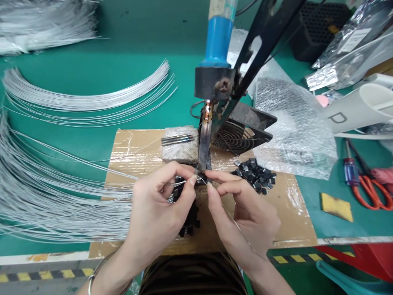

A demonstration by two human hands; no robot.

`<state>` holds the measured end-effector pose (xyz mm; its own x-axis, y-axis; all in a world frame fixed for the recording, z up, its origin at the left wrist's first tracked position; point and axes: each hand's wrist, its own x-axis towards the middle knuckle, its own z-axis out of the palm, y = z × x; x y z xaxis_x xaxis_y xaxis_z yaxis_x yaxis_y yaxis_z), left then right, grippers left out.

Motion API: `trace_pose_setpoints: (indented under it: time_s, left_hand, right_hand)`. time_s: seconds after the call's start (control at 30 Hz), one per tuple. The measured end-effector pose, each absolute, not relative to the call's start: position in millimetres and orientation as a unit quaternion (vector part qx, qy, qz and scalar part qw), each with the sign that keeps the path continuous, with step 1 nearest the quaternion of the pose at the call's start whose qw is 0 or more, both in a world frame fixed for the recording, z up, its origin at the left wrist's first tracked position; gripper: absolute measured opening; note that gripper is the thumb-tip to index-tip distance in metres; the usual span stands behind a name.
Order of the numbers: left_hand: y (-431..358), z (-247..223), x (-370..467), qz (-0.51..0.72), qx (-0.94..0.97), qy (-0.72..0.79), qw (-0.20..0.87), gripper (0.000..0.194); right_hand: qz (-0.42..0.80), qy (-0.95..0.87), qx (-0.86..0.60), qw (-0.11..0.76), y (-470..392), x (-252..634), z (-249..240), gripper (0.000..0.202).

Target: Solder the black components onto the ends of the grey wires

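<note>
A soldering iron [217, 45] with a blue handle is clamped on a black stand, its tip pointing down between my hands. My left hand [159, 209] pinches the end of a thin grey wire [184, 182] just beside the tip. On the other side, my right hand [245, 205] is closed on a fine solder wire [238, 227], which runs back along the palm. Both sets of fingertips nearly meet under the iron, and the small joint between them is too tiny to make out. Black connectors [190, 221] lie partly hidden behind my left hand.
Brown cardboard [291, 213] covers the green bench. Grey wire bundles [86, 102] spread leftward. Around the iron stand a fan [239, 135], a wrapped block [179, 153] and a pile of black connectors [256, 174]. Bubble wrap [291, 127], a yellow sponge [337, 207] and scissors [371, 190] lie right.
</note>
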<state>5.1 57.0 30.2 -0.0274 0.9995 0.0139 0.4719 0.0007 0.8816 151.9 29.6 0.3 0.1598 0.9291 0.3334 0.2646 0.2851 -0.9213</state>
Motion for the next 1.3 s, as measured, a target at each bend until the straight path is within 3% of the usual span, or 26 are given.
trace_pose_setpoints:
  time_s: [1.3]
  left_hand:
    - [54.7,28.3,5.5,0.377,0.604,0.607,0.353,0.011]
  right_hand:
    - [0.206,-0.620,-0.527,0.543,32.1,149.6,2.7,0.024]
